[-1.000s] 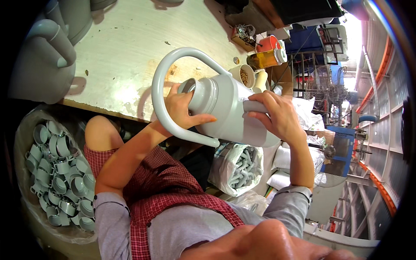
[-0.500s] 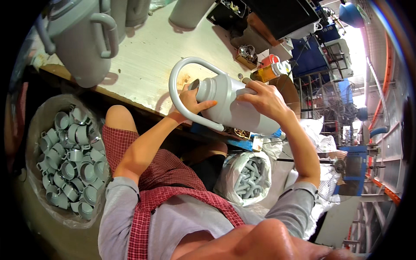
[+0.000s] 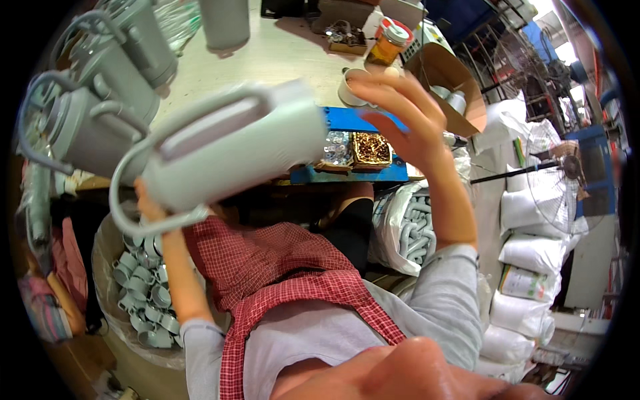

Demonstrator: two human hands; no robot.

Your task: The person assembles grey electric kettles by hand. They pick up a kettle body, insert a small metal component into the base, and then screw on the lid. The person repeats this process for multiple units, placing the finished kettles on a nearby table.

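A large pale grey insulated jug (image 3: 233,153) is tipped on its side over the table's near edge, its base to the right. It is smeared by motion. My left hand (image 3: 150,202) grips it at the neck end, the fingers mostly hidden behind it. A big loop carrying handle (image 3: 120,193) curves around that end, and a side handle shows on the upper side. My right hand (image 3: 410,120) is off the jug, blurred, with fingers stretched and apart. It is nearest a small pale cup (image 3: 350,88) and a jar of amber contents (image 3: 385,50).
Several grey jugs (image 3: 107,133) stand at the table's left. A blue tray (image 3: 350,175) holds boxes of brass-coloured and silvery small parts. Below are a bag of grey cup-shaped parts (image 3: 143,293) and a sack of grey curved handles (image 3: 417,230). A cardboard box (image 3: 453,83) sits right; another person's arm shows far left.
My left hand has swung the jug left, and its base now points up and right. My right hand has let go of the jug and moved away, its fingers opening. The view has shifted right.
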